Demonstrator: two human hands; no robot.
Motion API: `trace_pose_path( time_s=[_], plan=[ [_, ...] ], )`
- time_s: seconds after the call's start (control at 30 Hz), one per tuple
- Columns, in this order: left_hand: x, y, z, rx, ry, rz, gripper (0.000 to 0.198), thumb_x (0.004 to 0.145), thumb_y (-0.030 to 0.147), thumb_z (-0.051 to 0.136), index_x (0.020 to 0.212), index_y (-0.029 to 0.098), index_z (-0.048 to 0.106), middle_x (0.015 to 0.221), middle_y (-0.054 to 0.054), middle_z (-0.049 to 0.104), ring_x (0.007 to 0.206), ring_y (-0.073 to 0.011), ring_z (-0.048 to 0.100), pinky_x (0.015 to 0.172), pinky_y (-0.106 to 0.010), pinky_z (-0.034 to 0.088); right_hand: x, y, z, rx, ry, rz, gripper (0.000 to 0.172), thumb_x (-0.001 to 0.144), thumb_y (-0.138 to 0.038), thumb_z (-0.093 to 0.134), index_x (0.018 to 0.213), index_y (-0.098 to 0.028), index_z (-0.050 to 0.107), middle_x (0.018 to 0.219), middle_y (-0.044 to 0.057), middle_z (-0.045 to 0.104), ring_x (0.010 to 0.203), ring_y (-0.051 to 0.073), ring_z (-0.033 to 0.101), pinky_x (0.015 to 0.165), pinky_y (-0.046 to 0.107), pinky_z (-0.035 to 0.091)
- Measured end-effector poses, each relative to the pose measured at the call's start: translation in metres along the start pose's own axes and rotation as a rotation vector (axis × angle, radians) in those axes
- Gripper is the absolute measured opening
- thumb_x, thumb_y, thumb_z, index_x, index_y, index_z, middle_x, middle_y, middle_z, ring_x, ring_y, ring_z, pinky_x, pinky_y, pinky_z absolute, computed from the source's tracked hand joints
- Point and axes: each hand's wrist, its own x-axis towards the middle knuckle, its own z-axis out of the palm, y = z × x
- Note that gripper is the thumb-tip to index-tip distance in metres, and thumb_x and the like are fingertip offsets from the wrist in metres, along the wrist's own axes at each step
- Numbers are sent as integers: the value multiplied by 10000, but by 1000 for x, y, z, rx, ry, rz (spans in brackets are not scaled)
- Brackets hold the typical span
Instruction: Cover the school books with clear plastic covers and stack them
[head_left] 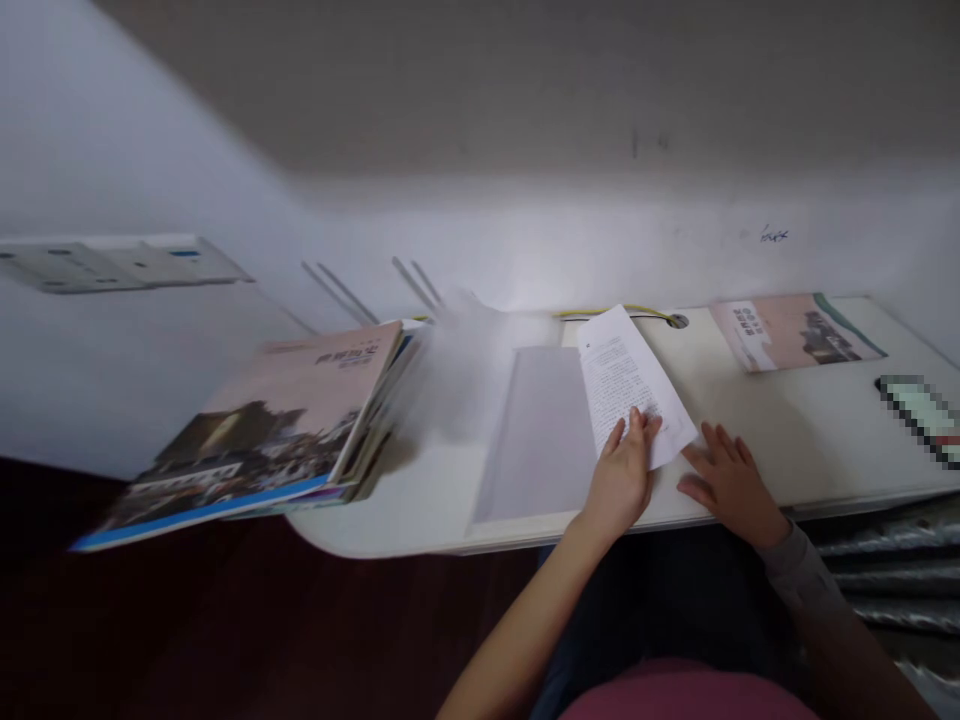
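Paper under left hand (grip unclear), right hand palm-down beside it, fingers spread

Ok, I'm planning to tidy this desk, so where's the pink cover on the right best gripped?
Grip the pink cover probably by its near edge, coming from the person's side: it lies flat, its far edge close to the wall.

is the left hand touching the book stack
No, the left hand is on the printed page, apart from the book stack.
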Motion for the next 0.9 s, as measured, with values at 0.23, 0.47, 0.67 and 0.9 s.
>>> trace_pose_path(
  time_s=[0.23, 0.47, 0.67, 0.9],
  plan=[
    [5, 8, 19, 320, -315, 183, 381, 917, 221, 399, 1289, 211, 485, 1341, -65, 522, 1288, -248, 411, 1077, -485, 271, -15, 20, -4, -14, -86, -53, 421, 880, -476, 477, 1096, -150, 631, 1423, 198, 380, 1319, 340, 327, 1019, 474, 334],
    [6, 7, 16, 361, -334, 199, 355, 920, 229, 406, 1251, 234, 537, 1317, -52, 546, 1245, -240, 460, 1056, -469, 298, -15, 30, 1, 23, -67, -75, 568, 913, -456, 414, 1356, -101, 424, 1422, 152, 402, 1322, 297, 330, 1040, 440, 347],
    [9, 9, 12, 394, -351, 203, 343, 914, 214, 418, 1226, 232, 561, 1298, -58, 563, 1223, -239, 480, 1042, -465, 310, -16, 31, 3, 79, -35, -62, 563, 920, -439, 404, 1375, -106, 395, 1400, 147, 436, 1323, 274, 336, 1037, 441, 359],
    [6, 6, 13, 391, -348, 208, 343, 921, 228, 407, 1230, 237, 557, 1306, -51, 556, 1227, -239, 476, 1041, -468, 316, -16, 27, -1, 32, -61, -73, 536, 895, -449, 464, 1344, -157, 451, 1429, 172, 383, 1333, 315, 311, 1031, 460, 346]
  ],
)
